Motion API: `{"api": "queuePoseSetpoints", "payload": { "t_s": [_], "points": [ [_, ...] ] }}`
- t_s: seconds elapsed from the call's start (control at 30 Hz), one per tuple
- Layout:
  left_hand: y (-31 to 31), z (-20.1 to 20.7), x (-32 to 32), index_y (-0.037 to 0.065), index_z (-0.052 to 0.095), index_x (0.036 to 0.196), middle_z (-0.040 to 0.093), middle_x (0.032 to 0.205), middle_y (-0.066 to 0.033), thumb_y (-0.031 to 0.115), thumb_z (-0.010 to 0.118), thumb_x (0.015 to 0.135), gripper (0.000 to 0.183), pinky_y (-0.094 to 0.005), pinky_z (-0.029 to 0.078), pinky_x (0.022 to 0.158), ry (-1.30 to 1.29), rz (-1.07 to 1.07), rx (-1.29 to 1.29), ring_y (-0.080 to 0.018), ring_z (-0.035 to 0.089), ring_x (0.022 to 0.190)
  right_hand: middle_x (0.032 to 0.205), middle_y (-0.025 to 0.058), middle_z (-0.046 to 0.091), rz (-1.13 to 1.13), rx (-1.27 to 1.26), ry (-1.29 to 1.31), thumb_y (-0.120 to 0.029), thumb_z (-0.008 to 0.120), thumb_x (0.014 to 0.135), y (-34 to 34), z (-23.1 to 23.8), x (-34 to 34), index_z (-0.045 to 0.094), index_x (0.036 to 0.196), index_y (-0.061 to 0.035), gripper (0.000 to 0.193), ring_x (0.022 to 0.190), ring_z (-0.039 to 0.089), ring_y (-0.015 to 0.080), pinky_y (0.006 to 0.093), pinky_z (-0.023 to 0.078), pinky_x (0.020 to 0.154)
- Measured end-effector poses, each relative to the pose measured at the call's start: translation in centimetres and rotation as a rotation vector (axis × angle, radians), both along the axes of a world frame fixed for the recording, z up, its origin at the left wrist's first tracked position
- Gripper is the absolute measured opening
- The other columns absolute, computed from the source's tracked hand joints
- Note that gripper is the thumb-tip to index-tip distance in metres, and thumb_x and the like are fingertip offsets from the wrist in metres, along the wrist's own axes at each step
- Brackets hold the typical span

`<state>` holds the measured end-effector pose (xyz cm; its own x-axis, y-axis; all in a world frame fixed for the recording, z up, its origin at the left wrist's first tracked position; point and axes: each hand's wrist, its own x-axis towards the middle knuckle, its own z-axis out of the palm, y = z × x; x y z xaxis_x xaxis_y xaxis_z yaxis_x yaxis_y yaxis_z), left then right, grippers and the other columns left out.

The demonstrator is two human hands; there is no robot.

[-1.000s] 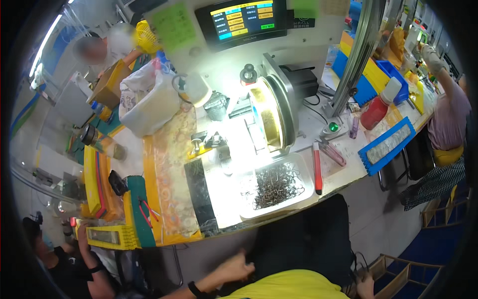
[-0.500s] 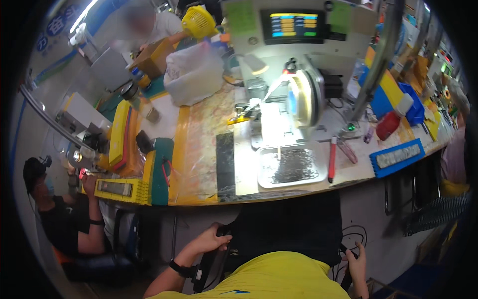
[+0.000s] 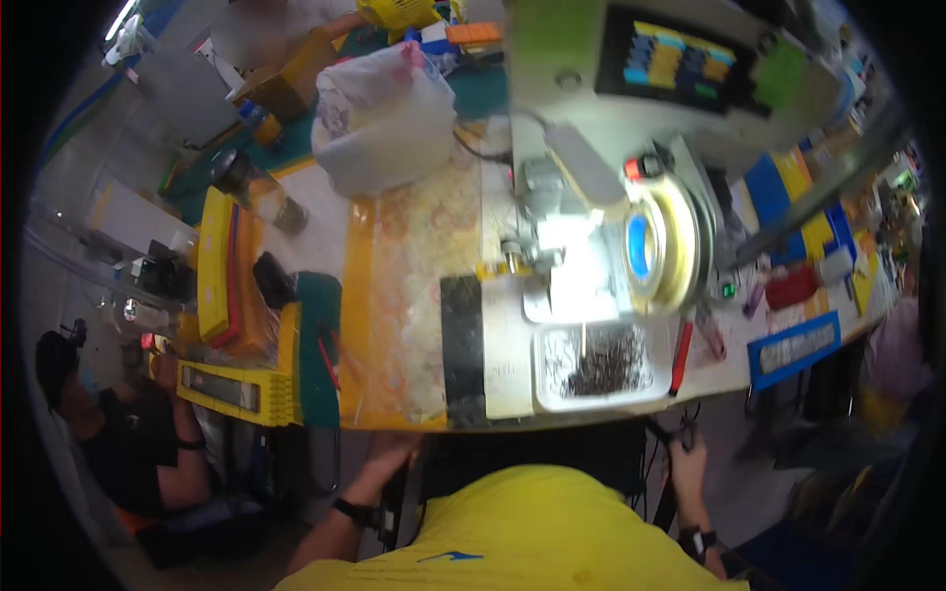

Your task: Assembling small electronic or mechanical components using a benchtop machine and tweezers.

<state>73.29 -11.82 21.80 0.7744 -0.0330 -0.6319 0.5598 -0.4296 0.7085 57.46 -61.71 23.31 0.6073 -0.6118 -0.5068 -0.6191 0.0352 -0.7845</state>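
Observation:
Below the table's front edge, my left hand (image 3: 394, 445) is beside a dark armrest-like bar; its fingers are mostly hidden. My right hand (image 3: 688, 455) is on the other side of my lap, curled by a dark end piece with black cables around it; what it holds is too small to make out. Both wrists wear black bands. On the table nearest my hands sits a white tray (image 3: 544, 394) holding many small dark pieces and a thin stick. Behind the tray is a machine with a round wheel-like part (image 3: 680, 241), lit brightly by a lamp (image 3: 585, 169).
A red-handled tool (image 3: 681, 357) and a blue rack (image 3: 794, 349) lie right of the tray. On the left are a white plastic bag (image 3: 384, 128), stacked yellow bins (image 3: 212, 266) and a yellow holder (image 3: 236, 394). A co-worker in black (image 3: 128, 433) sits at far left.
My view has moved closer to the table, so tray and machine appear lower and further right. Both hands have come forward, the left one reaching the table's edge.

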Motion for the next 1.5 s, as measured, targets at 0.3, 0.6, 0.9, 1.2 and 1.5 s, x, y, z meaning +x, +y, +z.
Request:
{"api": "queuePoseSetpoints", "payload": {
  "t_s": [0.3, 0.6, 0.9, 1.2, 1.5],
  "points": [
    [2.8, -0.7, -0.3, -0.004, 0.067, 0.107, 0.074, 0.085, -0.0197, 0.035, 0.070, 0.097, 0.040, -0.0435, 0.058, 0.068, -0.485, -0.337, 0.369, -0.0342, 0.074, 0.076, 0.081, 0.0250, 0.074, 0.154, -0.218, 0.175, -0.040, 0.065, 0.103, 0.7, 2.8, 1.2, 0.062, 0.138, -0.0043, 0.050, 0.075, 0.076, 0.0377, 0.0438, 0.059, 0.071],
    [-3.7, 21.5, 1.4, 0.006, 0.074, 0.110, 0.078, 0.092, -0.0138, 0.033, 0.065, 0.103, 0.029, -0.0404, 0.060, 0.075, -0.177, -0.857, 0.432, -0.0298, 0.077, 0.083, 0.092, 0.0158, 0.074, 0.404, -0.669, -0.436, -0.014, 0.074, 0.096, 0.6, 17.4, 6.5, 0.075, 0.103, -0.0017, 0.014, 0.079, 0.071, 0.0285, 0.0369, 0.054, 0.070],
    [-15.8, 21.9, 10.9, 0.000, 0.068, 0.101, 0.066, 0.081, -0.0091, 0.004, 0.065, 0.101, 0.006, -0.0305, 0.049, 0.065, -0.642, -0.685, -0.213, -0.0146, 0.065, 0.071, 0.090, 0.0100, 0.062, 0.744, -1.160, -0.440, -0.012, 0.075, 0.087, 4.9, 16.1, 17.9, 0.070, 0.087, -0.0043, 0.009, 0.091, 0.067, 0.0304, 0.0432, 0.057, 0.077],
    [-16.0, 17.9, 13.0, 0.001, 0.067, 0.103, 0.065, 0.078, -0.0113, 0.006, 0.066, 0.101, 0.006, -0.0306, 0.050, 0.063, -0.507, -0.819, -0.300, -0.0193, 0.065, 0.065, 0.095, 0.0096, 0.062, 0.925, -1.318, -0.308, -0.005, 0.069, 0.080, 5.4, 15.4, 19.4, 0.065, 0.091, -0.0032, 0.012, 0.095, 0.067, 0.0292, 0.0412, 0.058, 0.077],
    [-13.8, 17.6, 11.6, 0.000, 0.068, 0.102, 0.066, 0.078, -0.0062, 0.006, 0.063, 0.102, 0.008, -0.0298, 0.049, 0.065, -0.494, -0.659, -0.371, -0.0142, 0.062, 0.067, 0.096, 0.0100, 0.065, 0.668, -0.680, -0.486, -0.007, 0.070, 0.089, 3.8, 18.4, 17.2, 0.065, 0.105, -0.0041, 0.017, 0.083, 0.068, 0.0257, 0.0340, 0.054, 0.075]
  ]
}}
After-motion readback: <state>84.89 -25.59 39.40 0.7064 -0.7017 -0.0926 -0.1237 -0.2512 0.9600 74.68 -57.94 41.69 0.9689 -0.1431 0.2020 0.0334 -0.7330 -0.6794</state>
